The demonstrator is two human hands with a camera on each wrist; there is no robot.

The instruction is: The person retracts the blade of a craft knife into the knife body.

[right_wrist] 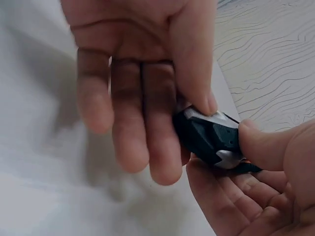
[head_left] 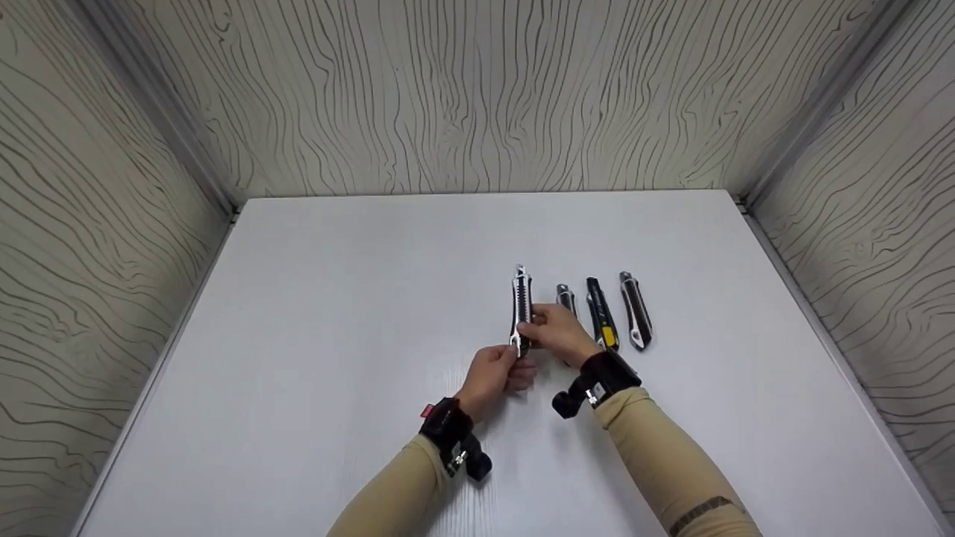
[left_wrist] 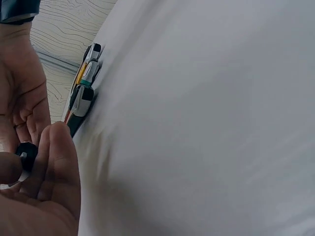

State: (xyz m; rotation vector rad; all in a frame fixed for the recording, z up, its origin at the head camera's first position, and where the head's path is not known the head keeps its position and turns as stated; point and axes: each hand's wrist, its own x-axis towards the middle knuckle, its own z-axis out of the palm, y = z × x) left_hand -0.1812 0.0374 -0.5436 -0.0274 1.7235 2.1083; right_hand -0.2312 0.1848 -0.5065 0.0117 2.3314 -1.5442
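Note:
A silver and black utility knife (head_left: pixel 522 294) is held up between both hands, its long body pointing away from the person. The left hand (head_left: pixel 492 373) pinches its near end with thumb and fingers. Higher up, the right hand (head_left: pixel 561 333) pinches the body between thumb and index finger, while its other fingers extend loosely in the right wrist view. There, the knife's dark end (right_wrist: pixel 209 135) shows between the two hands. In the left wrist view, only a small dark piece of the knife (left_wrist: pixel 28 155) appears; the rest is hidden by the fingers.
Right of the hands, three more utility knives lie on the white table (head_left: pixel 336 298): a silver one (head_left: pixel 567 297) partly covered by the right hand, a black and yellow one (head_left: pixel 603 317), and a silver and dark one (head_left: pixel 636 313). Wood-patterned panels (head_left: pixel 462 97) enclose the table.

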